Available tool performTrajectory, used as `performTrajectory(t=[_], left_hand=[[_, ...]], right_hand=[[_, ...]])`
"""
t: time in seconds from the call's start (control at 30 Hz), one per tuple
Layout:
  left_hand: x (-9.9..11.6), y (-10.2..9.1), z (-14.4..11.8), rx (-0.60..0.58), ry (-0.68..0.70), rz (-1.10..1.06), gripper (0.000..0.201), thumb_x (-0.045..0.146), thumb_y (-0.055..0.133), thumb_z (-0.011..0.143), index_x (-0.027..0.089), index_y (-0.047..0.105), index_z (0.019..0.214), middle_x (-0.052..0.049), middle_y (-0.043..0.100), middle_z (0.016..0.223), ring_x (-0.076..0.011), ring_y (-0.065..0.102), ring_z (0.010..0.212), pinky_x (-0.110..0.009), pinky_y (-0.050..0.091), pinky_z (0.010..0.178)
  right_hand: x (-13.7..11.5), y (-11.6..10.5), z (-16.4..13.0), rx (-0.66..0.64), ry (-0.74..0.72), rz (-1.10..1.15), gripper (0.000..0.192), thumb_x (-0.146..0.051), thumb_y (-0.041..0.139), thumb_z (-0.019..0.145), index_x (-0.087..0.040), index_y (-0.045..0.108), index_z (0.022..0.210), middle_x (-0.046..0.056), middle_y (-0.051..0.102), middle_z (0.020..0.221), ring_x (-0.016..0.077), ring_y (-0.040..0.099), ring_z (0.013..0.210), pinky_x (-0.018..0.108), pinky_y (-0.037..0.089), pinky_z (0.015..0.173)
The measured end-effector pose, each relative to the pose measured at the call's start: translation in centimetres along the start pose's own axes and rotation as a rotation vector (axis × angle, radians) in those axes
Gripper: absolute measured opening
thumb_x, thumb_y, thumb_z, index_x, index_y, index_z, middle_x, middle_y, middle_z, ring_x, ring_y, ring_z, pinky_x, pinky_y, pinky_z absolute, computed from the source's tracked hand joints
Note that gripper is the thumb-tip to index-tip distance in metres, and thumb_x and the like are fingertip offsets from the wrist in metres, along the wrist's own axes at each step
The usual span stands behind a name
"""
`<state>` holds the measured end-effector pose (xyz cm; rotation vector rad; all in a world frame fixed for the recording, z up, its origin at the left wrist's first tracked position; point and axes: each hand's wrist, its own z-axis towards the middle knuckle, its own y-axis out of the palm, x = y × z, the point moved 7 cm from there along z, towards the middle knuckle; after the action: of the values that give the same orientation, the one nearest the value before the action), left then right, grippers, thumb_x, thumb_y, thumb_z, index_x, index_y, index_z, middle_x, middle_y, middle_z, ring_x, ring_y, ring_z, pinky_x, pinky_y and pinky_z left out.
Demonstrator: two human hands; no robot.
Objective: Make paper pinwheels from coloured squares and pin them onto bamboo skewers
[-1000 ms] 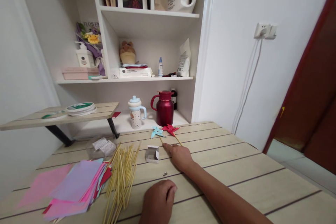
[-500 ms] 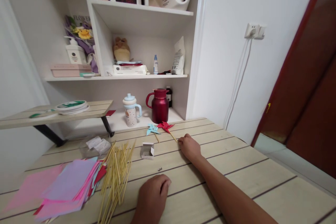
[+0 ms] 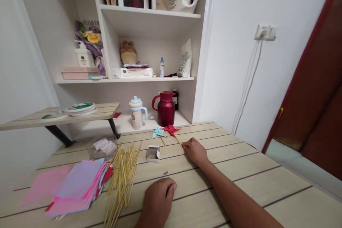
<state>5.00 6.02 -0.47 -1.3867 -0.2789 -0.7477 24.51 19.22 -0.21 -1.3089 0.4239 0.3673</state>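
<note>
Right hand (image 3: 196, 151): resting on the table (image 3: 240, 178), toward its back right corner. Fingers bent and drawn together, fingertips at the lower end of the red pinwheel (image 3: 171, 129)'s stick; cannot tell whether they pinch it or only touch it.

Left hand (image 3: 157, 199): nearer the wearer, curled into a loose fist with the thumb side up. Inside of the fist hidden; cannot tell whether it holds anything.

Red pinwheel lies at the table's back edge, left of the back right corner, stick slanting toward the right hand. Blue pinwheel (image 3: 159, 132) lies just beside it on the left, also at the back edge, stick pointing toward the wearer.

Small open box (image 3: 153, 154) stands in front of the blue pinwheel. Small metallic pieces (image 3: 165, 172) lie between this box and the left hand.

To the left: a loose heap of thin sticks (image 3: 124, 178), then a fanned stack of colored paper (image 3: 80, 181). Clear container (image 3: 103, 148) sits behind the paper, near the back edge. Red jug (image 3: 166, 110) stands on the cabinet's bottom shelf, just beyond that edge.
</note>
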Motion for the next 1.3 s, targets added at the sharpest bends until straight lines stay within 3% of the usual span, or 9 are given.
performTrajectory(t=[0.17,0.37,0.6,0.7,0.73,0.87,0.97,1.1,1.3], left_hand=[[0.3,-0.4,-0.1,0.048,0.038,0.001,0.028,0.021,0.046,0.091,0.022,0.072,0.081,-0.002,0.076,0.082,-0.018,0.068,0.078,-0.025,0.043,0.069],[2.2,-1.4,-1.6,0.072,0.181,0.047,0.026,0.021,0.047,0.093,0.026,0.073,0.091,-0.001,0.077,0.09,-0.0163,0.068,0.082,-0.024,0.046,0.074],[6.1,-1.3,-4.0,0.026,0.398,0.15,0.023,0.027,0.05,0.094,0.025,0.073,0.093,-0.003,0.076,0.083,-0.0188,0.068,0.078,-0.03,0.049,0.078],[6.9,-4.2,-5.2,0.118,0.428,0.152,0.031,0.029,0.041,0.099,0.024,0.07,0.107,-0.004,0.076,0.093,-0.0187,0.068,0.085,-0.031,0.049,0.08],[6.8,-6.3,-5.8,0.233,0.433,0.144,0.032,0.028,0.04,0.099,0.023,0.07,0.107,-0.005,0.076,0.092,-0.0184,0.067,0.084,-0.031,0.048,0.08],[2.2,-16.2,-8.2,0.711,0.269,0.182,0.033,0.024,0.039,0.098,0.02,0.068,0.113,-0.008,0.069,0.103,-0.0197,0.061,0.1,-0.034,0.047,0.09],[-3.4,-21.0,-8.6,0.79,-0.013,0.389,0.04,0.032,0.042,0.096,0.018,0.06,0.129,-0.014,0.057,0.126,-0.0275,0.051,0.119,-0.045,0.041,0.101],[-9.4,-21.5,-7.7,0.488,-0.199,0.623,0.052,0.032,0.044,0.094,0.019,0.044,0.145,-0.016,0.043,0.149,-0.032,0.034,0.139,-0.052,0.025,0.112],[-13.4,-19.5,-8.3,0.229,-0.31,0.647,0.04,0.035,0.05,0.091,0.019,0.06,0.127,-0.019,0.06,0.136,-0.0346,0.052,0.127,-0.063,0.026,0.107]], right_hand=[[1.6,0.1,0.5,0.097,0.035,0.243,0.027,-0.036,0.059,0.095,-0.016,0.062,0.113,0.007,0.066,0.111,0.0202,0.065,0.095,0.041,0.054,0.084],[3.6,-0.8,-0.7,0.218,0.031,0.631,0.041,-0.038,0.056,0.087,-0.015,0.061,0.121,0.004,0.068,0.082,0.0196,0.067,0.078,0.034,0.055,0.075],[4.3,-0.7,-2.6,0.202,0.034,0.862,0.046,-0.044,0.062,0.077,-0.015,0.068,0.112,0.006,0.071,0.079,0.0194,0.067,0.071,0.032,0.054,0.067],[4.0,-0.1,-2.5,0.16,0.013,0.858,0.041,-0.042,0.068,0.072,-0.015,0.073,0.103,0.005,0.071,0.074,0.0194,0.065,0.068,0.032,0.052,0.066],[4.0,0.1,-2.4,0.149,0.008,0.852,0.04,-0.041,0.069,0.071,-0.015,0.073,0.101,0.005,0.071,0.073,0.0193,0.064,0.067,0.032,0.051,0.066],[4.1,0.5,-2.1,0.127,0.009,0.835,0.038,-0.041,0.068,0.071,-0.016,0.075,0.099,0.004,0.071,0.071,0.0185,0.062,0.064,0.032,0.05,0.064],[4.2,0.4,-2.2,0.132,0.024,0.826,0.038,-0.041,0.067,0.071,-0.015,0.075,0.099,0.005,0.071,0.071,0.0184,0.062,0.063,0.032,0.05,0.062],[4.2,0.1,-2.5,0.132,0.037,0.815,0.038,-0.04,0.067,0.072,-0.014,0.075,0.099,0.005,0.071,0.072,0.0183,0.061,0.063,0.032,0.049,0.062],[4.1,0.1,-2.5,0.089,0.036,0.796,0.036,-0.039,0.068,0.07,-0.015,0.077,0.096,0.005,0.071,0.071,0.0191,0.061,0.064,0.033,0.047,0.064]])
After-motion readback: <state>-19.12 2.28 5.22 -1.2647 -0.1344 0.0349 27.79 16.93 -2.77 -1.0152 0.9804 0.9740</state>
